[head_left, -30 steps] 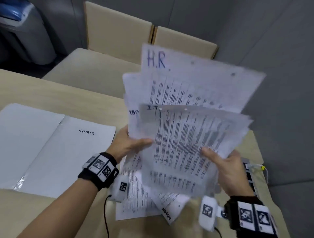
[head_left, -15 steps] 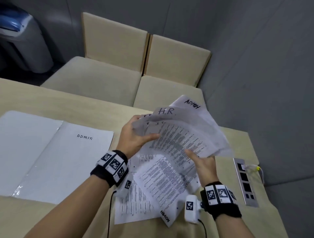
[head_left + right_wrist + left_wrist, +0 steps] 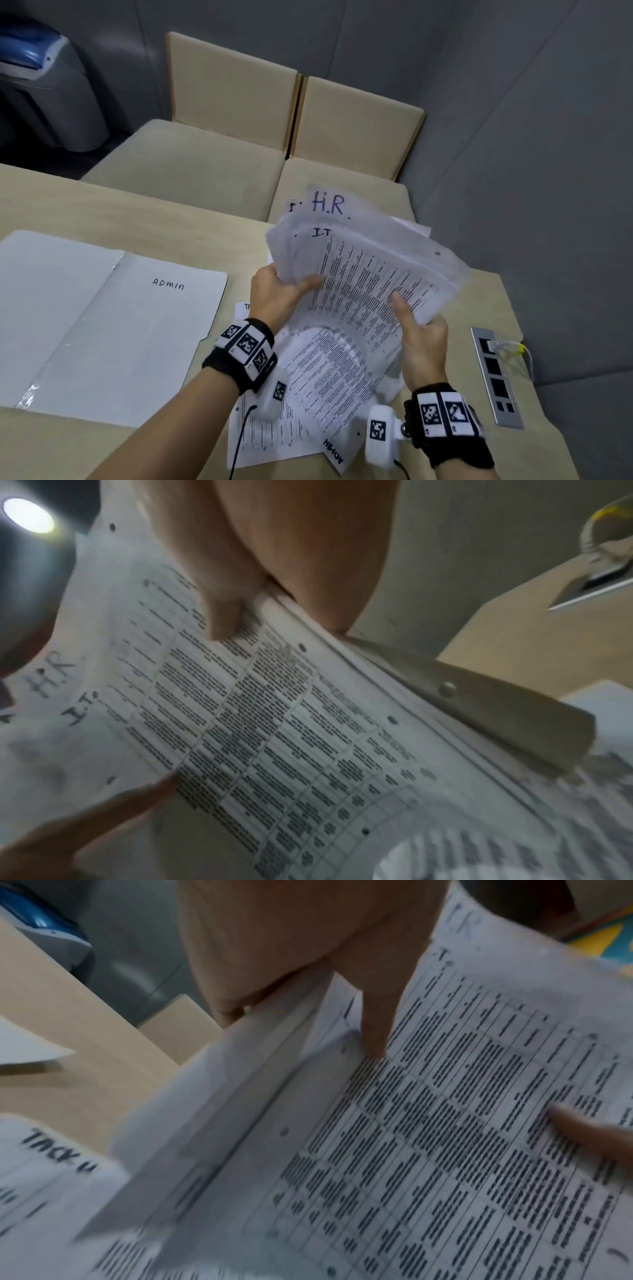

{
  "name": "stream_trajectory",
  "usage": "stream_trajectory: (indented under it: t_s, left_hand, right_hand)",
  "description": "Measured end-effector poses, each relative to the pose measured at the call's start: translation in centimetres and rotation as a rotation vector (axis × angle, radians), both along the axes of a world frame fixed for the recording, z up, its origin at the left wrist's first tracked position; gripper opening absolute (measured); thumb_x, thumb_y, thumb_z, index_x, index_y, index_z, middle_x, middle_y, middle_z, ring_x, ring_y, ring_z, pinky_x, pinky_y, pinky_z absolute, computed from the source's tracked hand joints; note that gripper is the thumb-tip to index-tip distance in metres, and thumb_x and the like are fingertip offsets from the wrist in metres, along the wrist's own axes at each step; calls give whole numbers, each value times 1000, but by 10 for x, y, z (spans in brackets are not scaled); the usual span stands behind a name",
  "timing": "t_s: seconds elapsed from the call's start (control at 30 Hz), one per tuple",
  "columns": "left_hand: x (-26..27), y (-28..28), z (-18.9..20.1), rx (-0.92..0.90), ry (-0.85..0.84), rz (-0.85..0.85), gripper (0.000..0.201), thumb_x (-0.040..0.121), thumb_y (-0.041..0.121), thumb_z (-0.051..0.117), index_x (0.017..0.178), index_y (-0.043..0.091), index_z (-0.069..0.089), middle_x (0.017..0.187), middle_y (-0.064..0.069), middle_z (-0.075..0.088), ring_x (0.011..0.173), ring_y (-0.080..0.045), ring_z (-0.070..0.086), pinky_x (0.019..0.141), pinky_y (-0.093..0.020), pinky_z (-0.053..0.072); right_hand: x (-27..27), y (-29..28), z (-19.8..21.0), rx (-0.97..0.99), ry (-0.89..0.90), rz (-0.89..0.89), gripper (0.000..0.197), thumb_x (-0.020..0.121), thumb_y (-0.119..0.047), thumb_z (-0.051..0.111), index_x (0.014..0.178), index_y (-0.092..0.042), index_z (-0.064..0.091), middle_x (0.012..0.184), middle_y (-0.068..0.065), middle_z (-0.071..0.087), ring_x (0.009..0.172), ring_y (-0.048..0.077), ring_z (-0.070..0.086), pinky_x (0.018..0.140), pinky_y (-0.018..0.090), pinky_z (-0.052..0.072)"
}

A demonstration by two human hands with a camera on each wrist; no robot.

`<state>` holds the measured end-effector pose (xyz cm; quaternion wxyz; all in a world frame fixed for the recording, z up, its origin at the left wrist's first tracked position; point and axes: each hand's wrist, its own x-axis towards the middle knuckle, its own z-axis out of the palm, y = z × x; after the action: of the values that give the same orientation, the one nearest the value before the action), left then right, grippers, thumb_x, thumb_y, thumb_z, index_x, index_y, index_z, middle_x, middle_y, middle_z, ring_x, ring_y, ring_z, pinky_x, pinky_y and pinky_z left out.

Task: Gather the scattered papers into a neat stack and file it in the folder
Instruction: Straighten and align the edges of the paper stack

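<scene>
A loose bundle of printed papers [image 3: 370,270] is held above the table, its sheets uneven and marked "H.R" and "I.T". My left hand [image 3: 279,296] grips its left edge with the thumb on top [image 3: 373,1010]. My right hand [image 3: 419,330] grips the near right edge, thumb pressed on the top sheet [image 3: 222,615]. More sheets [image 3: 308,383] lie on the table beneath the hands, one curled and marked "ADMIN". The open white folder [image 3: 102,329], labelled "ADMIN", lies flat to the left.
The beige table [image 3: 171,219] carries a metal socket panel [image 3: 496,377] with a plugged cable at the right edge. Two beige chairs [image 3: 274,113] stand behind the table. A grey bin with a blue lid [image 3: 44,85] is at the far left.
The bundle has come down from a raised, fanned spread to a lower, flatter hold over the table, with the sheets drawn closer together. Both hands kept their grip.
</scene>
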<state>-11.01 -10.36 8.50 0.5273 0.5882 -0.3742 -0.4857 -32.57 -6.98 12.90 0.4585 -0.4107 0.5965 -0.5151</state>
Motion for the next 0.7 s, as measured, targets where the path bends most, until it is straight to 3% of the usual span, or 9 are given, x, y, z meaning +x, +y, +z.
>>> stream_trajectory:
  t_s: [0.03, 0.13, 0.23, 0.3, 0.37, 0.47, 0.53, 0.6, 0.7]
  left_hand:
    - [2, 0, 6, -48, 26, -7, 53, 60, 29, 93, 105, 12, 71, 100, -7, 78, 92, -24, 75, 81, -46, 62]
    - [12, -2, 16, -126, 49, -8, 72, 59, 25, 94, 121, 13, 60, 112, -9, 73, 101, -25, 72, 85, -45, 61]
    - [15, -2, 18, -113, 68, 57, 87, 46, 40, 96, 121, 14, 59, 113, -10, 71, 103, -27, 71, 85, -45, 61]
    - [8, -2, 22, -121, 49, 22, 88, 50, 35, 95, 126, 19, 55, 119, -4, 66, 107, -24, 68, 83, -32, 60]
    - [2, -1, 26, -141, -56, 45, 95, 54, 34, 94, 134, 20, 46, 126, 5, 56, 114, -16, 59, 88, -22, 51]
    - [5, -5, 20, -109, -125, 173, 97, 57, 42, 92, 136, 21, 39, 129, 6, 51, 119, -14, 51, 100, -30, 44]
    - [9, -10, 10, -1, -172, 85, 109, 54, 59, 87, 141, 19, 35, 137, 1, 52, 125, -20, 53, 105, -41, 46]
    - [11, -13, -1, 132, -236, -63, 127, 39, 80, 78, 142, 21, 32, 143, -4, 51, 127, -27, 55, 103, -51, 49]
    - [13, -16, -19, 191, -317, -109, 133, 30, 90, 70, 134, 15, 35, 133, -7, 54, 121, -31, 58, 96, -52, 52]
  right_hand:
    - [-2, -2, 2, -45, -4, -2, 4, 92, -10, 67, 93, -12, 64, 68, -6, 73, 57, -5, 70, 52, 9, 52]
    - [-15, -9, -6, -102, -11, -2, 29, 82, -15, 77, 108, -7, 66, 81, -8, 79, 77, 2, 74, 65, 15, 56]
    - [-18, -14, -15, -54, 56, 8, 24, 70, -26, 81, 78, -13, 64, 56, -15, 68, 54, -2, 63, 63, 24, 50]
    - [-9, -14, -12, -47, 68, 4, 21, 74, -18, 80, 72, -16, 60, 50, -16, 65, 48, -5, 60, 59, 19, 48]
    - [-5, -14, -13, -63, 57, -34, 25, 83, -10, 76, 72, -22, 57, 52, -12, 65, 49, -12, 61, 59, 14, 46]
    - [-7, -17, -16, -79, 16, -62, 4, 94, -19, 67, 90, -21, 68, 76, -10, 76, 72, -13, 70, 67, 11, 51]
    - [-10, -19, -21, -62, 18, -35, 8, 92, -21, 70, 100, -22, 70, 85, -14, 79, 81, -10, 72, 67, 7, 52]
    - [-8, -19, -23, -32, 10, -32, 15, 88, -17, 75, 101, -21, 69, 86, -11, 78, 78, -10, 72, 67, 9, 52]
    - [-1, -17, -16, -31, -69, -90, 20, 89, -14, 73, 106, -3, 71, 86, 0, 80, 79, 12, 78, 64, 22, 60]
